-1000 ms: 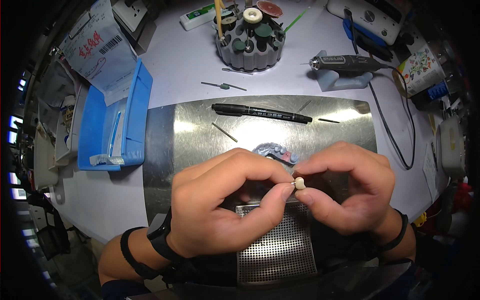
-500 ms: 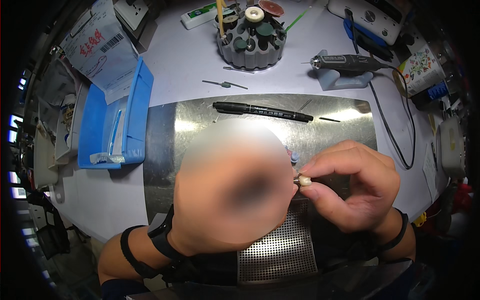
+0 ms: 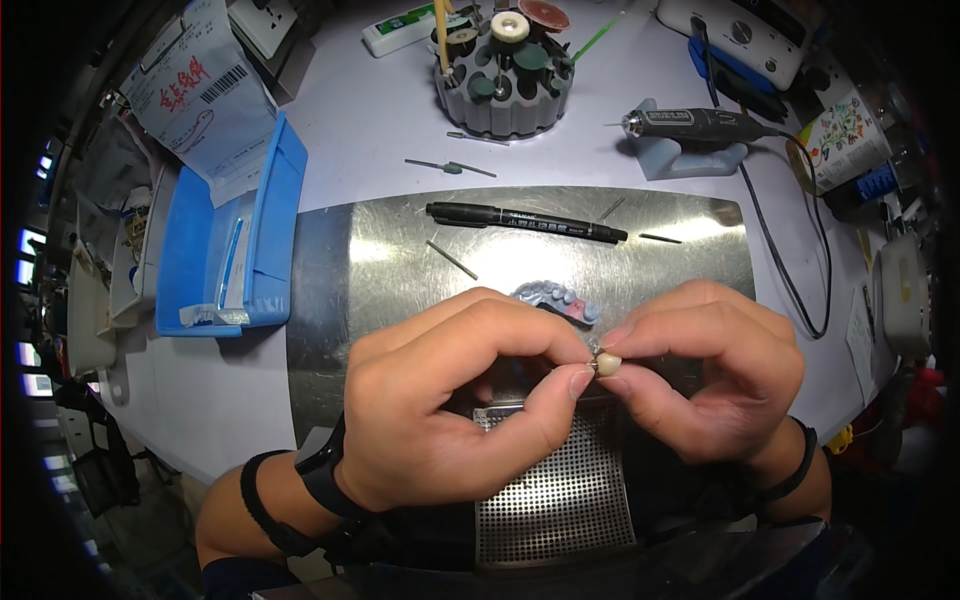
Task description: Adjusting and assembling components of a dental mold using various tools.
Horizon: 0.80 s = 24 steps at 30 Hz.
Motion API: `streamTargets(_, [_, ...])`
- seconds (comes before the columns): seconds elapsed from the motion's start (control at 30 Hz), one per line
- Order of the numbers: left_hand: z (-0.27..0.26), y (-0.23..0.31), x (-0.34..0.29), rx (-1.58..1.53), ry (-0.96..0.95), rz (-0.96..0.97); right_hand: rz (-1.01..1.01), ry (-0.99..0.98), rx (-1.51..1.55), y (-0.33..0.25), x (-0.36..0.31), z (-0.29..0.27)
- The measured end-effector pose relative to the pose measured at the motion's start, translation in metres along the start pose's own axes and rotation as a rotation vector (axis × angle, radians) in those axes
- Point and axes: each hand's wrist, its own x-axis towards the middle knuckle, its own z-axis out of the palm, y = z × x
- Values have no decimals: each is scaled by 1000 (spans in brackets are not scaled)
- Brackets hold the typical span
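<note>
Clearly, through the head camera I see both hands at work: my left hand (image 3: 400, 415) grasps a short metal pin (image 3: 595, 366), thumb and forefinger pinched on it, its tip mostly hidden by the fingertips. My right hand (image 3: 745, 370) has its thumb and forefinger closed lightly about a small cream tooth-shaped piece (image 3: 609, 364), which sits at the pin's end, right between the two pairs of fingertips. Just beyond those fingertips, slightly to their left, a grey-blue dental model (image 3: 550, 296) with a pink patch lies on a metal plate (image 3: 390, 285). Nearer me, below the fingers, I have a perforated metal sheet (image 3: 550, 515). Farther out past the fingers, a black marker (image 3: 525, 222) lies across the plate, with a thin metal rod (image 3: 452, 260) near its left end. Well off to the fingers' upper right, a dark handpiece (image 3: 690, 124) rests on a pale blue stand (image 3: 685, 160); far to their left stands a blue bin (image 3: 270, 230), and well beyond them a grey bur holder (image 3: 505, 115).
</note>
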Motion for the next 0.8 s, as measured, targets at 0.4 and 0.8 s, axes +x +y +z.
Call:
streamTargets(0.4, [-6, 7, 1, 65, -151, 25, 67, 54, 84, -3, -5, 5])
streamTargets(0.8, [-1, 9, 1, 4, -71, -49, 29, 49, 96, 0, -6, 5])
